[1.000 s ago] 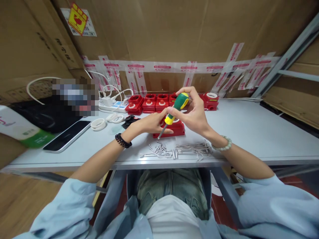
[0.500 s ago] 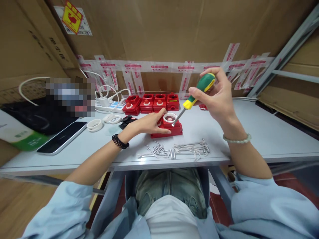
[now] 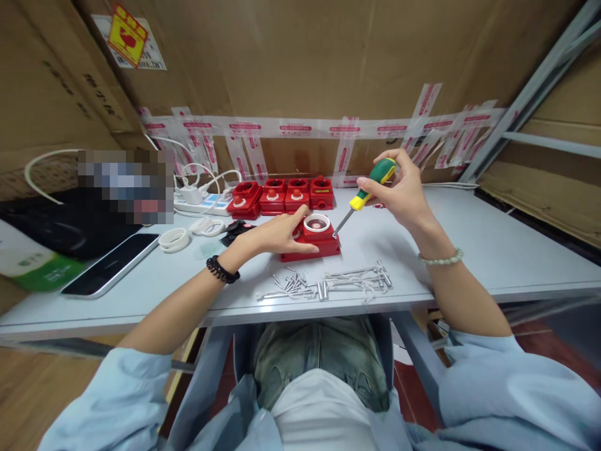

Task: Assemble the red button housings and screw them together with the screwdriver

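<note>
A red box (image 3: 323,243) with a white ring (image 3: 317,223) on top lies on the grey table (image 3: 493,244). My left hand (image 3: 275,235) rests flat against the box's left side and steadies it. My right hand (image 3: 399,191) grips a green and yellow screwdriver (image 3: 369,191) by its handle. The metal tip points down at the box's right top corner. A heap of small screws and bent metal pins (image 3: 328,284) lies near the table's front edge, just before the box.
A row of several red boxes (image 3: 282,194) stands behind. To the left lie white rings (image 3: 173,238), a white power strip (image 3: 200,200) with cables, a black phone (image 3: 110,263) and a green and white packet (image 3: 28,263). Cardboard walls with red and white tape stand behind.
My right hand swung the screwdriver from the box's left front out to the right, then lowered its tip onto the box's right corner. The left hand kept holding the box.
</note>
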The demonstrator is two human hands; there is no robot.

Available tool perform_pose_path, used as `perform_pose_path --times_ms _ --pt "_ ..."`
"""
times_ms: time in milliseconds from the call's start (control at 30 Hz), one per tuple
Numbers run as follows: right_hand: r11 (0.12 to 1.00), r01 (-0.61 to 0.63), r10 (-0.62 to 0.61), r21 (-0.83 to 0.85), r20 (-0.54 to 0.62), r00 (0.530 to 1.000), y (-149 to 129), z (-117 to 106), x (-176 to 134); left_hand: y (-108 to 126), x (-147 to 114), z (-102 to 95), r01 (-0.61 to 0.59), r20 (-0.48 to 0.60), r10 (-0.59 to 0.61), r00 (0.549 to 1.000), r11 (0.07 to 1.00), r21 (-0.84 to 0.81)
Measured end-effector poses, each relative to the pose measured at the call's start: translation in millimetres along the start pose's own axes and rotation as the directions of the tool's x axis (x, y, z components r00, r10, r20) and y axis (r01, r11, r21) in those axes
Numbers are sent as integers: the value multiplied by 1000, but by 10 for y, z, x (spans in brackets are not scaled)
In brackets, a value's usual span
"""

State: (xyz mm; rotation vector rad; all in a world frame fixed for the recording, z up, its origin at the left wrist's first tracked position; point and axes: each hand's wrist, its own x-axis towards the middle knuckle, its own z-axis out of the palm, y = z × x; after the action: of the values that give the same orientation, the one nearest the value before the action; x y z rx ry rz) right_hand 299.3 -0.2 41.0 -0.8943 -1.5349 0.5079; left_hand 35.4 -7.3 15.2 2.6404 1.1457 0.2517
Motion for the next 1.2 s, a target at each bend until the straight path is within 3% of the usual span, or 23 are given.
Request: perform_pose_path --times_ms 333,933,1200 --pt "997 -34 37 69 -36 999 46 -5 34 6 0 -3 5 5 -5 1000 1000 0" --pt "997 -74 74 20 -13 997 56 -6 35 5 1 -2 -9 -12 9 1000 1000 9" --pt "999 33 -34 -40 -8 999 7 -8 6 4 -5 -3 -5 -11 5 1000 1000 -1"
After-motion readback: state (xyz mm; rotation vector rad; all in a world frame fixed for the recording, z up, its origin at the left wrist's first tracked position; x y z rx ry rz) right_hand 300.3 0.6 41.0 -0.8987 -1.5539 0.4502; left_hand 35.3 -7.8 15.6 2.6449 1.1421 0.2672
